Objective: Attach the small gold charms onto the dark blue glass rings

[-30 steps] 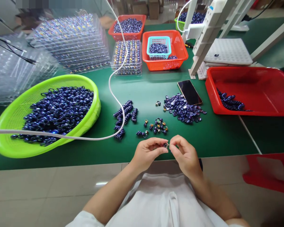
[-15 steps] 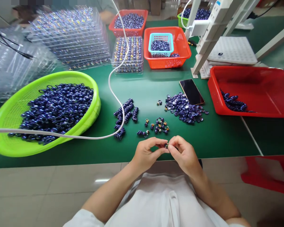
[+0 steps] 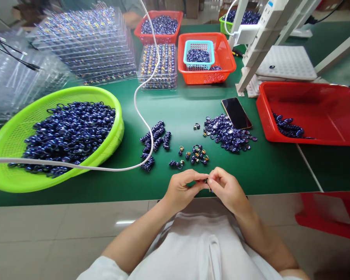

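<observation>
At the table's front edge my left hand [image 3: 181,188] pinches a small dark shiny piece [image 3: 206,181] between thumb and forefinger. My right hand [image 3: 226,189] meets it from the other side, its thumb and forefinger closed on the same piece. Fingertips cover most of it, so its exact kind cannot be made out. Just beyond the hands lies a small cluster of dark blue pieces with gold-coloured parts [image 3: 199,154]. Short stacks of dark blue rings [image 3: 153,137] lie to the left. A pile of small dark blue round caps [image 3: 227,134] is to the right.
A green basket [image 3: 120,128] of dark blue rings stands left, crossed by a white cable [image 3: 138,105]. A phone [image 3: 236,112] touches the cap pile. Red tray [image 3: 323,134] right; orange basket [image 3: 230,66], filled clear trays [image 3: 87,50] and a white post [image 3: 255,58] stand behind.
Both hands stay at nearly the same spot, fingertips shifted very slightly. A bit of the small piece now shows below the right fingertips. The things on the table have not moved.
</observation>
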{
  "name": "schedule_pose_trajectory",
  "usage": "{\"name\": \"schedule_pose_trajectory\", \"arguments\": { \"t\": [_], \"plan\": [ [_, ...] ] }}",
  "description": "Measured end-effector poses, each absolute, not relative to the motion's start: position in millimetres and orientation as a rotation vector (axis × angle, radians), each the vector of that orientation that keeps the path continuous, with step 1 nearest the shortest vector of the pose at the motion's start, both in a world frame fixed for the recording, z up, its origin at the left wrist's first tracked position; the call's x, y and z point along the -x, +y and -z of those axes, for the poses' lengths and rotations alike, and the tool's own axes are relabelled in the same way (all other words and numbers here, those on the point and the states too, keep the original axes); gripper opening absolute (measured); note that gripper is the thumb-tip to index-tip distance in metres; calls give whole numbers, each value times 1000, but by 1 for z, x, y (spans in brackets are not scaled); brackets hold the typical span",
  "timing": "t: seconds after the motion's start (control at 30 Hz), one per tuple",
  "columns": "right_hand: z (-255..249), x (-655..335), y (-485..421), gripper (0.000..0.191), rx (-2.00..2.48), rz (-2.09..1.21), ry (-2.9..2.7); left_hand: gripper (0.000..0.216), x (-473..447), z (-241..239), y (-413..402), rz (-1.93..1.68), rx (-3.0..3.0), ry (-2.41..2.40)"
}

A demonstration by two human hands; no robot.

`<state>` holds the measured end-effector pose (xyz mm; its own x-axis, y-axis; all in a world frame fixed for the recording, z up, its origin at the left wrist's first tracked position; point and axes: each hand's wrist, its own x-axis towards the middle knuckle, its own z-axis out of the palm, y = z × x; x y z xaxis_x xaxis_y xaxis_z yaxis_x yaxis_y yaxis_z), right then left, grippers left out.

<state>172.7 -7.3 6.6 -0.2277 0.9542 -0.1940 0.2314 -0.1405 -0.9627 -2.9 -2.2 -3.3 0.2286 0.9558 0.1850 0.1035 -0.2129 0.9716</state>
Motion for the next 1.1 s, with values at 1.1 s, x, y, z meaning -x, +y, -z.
{"name": "schedule_pose_trajectory", "arguments": {
  "t": [1.1],
  "plan": [
    [-3, -181, -7, 27, 1004, -658, -1981, 14, -7, -15, 6, -969, -739, 1201]
  ]
}}
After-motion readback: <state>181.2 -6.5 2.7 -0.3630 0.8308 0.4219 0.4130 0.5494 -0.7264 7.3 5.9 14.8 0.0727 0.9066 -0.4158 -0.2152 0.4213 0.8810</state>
